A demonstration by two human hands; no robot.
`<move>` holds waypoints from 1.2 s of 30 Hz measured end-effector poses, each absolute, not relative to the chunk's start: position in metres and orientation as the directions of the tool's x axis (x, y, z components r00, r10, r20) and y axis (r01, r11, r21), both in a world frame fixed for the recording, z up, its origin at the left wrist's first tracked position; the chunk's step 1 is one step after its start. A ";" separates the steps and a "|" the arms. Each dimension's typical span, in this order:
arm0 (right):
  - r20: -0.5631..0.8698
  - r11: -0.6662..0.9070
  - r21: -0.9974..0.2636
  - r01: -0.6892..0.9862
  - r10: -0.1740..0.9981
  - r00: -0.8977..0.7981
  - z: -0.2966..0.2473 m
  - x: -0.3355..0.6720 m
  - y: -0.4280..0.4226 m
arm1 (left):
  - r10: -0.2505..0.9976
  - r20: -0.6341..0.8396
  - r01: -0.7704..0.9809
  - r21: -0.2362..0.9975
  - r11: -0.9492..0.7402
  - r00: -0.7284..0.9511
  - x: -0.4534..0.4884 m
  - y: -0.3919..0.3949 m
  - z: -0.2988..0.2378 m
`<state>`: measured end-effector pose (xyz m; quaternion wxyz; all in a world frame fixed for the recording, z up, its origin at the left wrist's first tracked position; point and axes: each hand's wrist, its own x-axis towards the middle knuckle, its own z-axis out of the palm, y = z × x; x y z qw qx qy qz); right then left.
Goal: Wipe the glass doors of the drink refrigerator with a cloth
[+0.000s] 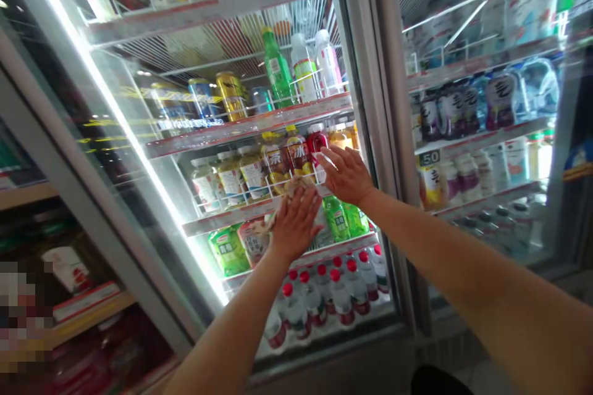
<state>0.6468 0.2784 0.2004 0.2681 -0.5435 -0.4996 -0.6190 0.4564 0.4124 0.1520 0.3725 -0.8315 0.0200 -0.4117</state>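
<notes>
My left hand lies flat over a crumpled beige cloth, holding it against the glass door of a drinks fridge. Parts of the cloth stick out past the fingertips and to the left of the hand. Just right of it and a little higher, my right hand is open with fingers spread and nothing in it. It is at the glass; whether the palm touches cannot be made out. Behind the hands are a shelf of tea bottles and green drink packs.
A metal door frame runs beside my right hand, with another glass-fronted fridge of bottles to its right. Red-capped bottles stand on the bottom shelf. A bright light strip edges the left side. More shelves stand at far left.
</notes>
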 end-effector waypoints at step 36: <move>0.931 -0.359 0.364 0.859 0.173 -0.322 0.198 0.647 0.278 | -0.229 0.747 0.356 -0.533 -0.768 0.624 0.456 0.421 0.272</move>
